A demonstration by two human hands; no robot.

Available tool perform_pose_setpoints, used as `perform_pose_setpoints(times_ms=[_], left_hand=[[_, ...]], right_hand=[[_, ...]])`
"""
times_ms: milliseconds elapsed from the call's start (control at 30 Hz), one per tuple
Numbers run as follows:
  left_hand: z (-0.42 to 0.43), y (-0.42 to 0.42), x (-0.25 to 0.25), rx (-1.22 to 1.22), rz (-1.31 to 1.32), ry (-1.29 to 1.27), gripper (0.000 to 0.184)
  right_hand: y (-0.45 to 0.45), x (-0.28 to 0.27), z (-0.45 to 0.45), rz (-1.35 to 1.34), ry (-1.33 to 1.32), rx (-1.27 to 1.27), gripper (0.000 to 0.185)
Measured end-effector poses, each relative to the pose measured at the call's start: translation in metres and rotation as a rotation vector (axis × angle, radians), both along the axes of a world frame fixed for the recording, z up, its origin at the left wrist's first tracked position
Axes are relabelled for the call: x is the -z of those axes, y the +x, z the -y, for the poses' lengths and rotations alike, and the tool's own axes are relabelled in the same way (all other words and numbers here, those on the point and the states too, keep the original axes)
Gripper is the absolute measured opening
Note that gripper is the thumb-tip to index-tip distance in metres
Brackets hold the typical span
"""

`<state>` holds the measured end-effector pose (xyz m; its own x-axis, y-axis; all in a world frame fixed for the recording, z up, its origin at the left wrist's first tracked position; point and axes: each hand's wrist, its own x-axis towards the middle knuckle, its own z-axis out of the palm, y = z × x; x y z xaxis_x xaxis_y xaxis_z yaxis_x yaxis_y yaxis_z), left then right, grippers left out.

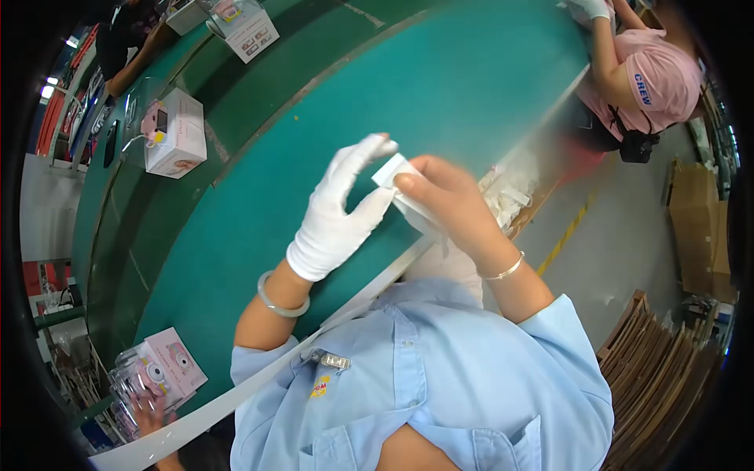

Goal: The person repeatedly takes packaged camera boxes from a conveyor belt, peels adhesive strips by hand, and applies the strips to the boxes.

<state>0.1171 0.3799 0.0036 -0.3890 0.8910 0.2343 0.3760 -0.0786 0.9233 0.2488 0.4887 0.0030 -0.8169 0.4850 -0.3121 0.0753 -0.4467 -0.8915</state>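
My left hand [334, 204] wears a white glove, with its thumb and fingers spread apart. Close to its fingertips is a small white rectangular piece [390, 170], pinched between the thumb and fingers of my bare right hand [452, 196]. I cannot tell whether the left thumb touches this piece. Something white and thin [420, 222] hangs below the right hand, partly hidden by it. Both hands are above the near edge of the green table [377, 86].
Pink-and-white boxes with clear packs [169, 365] stand at lower left, by another person's hand [148, 414]. Across the table is a white box [179, 137] with a pink item. A co-worker in pink [656, 78] works at upper right. Crumpled white material [509, 196] lies beside the table; flattened cardboard [656, 385] leans at right.
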Motion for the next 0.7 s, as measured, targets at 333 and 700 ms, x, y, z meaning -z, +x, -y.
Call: perform_pose_setpoints(times_ms=[333, 700], left_hand=[[0.014, 0.028, 0.003, -0.056, -0.116, 0.065, 0.019], [0.032, 0.042, 0.002, 0.011, -0.357, 0.115, 0.034]], right_hand=[[0.03, 0.006, 0.022, -0.07, 0.174, 0.184, 0.025], [0.05, 0.0, 0.036, -0.062, -0.105, 0.098, 0.023]])
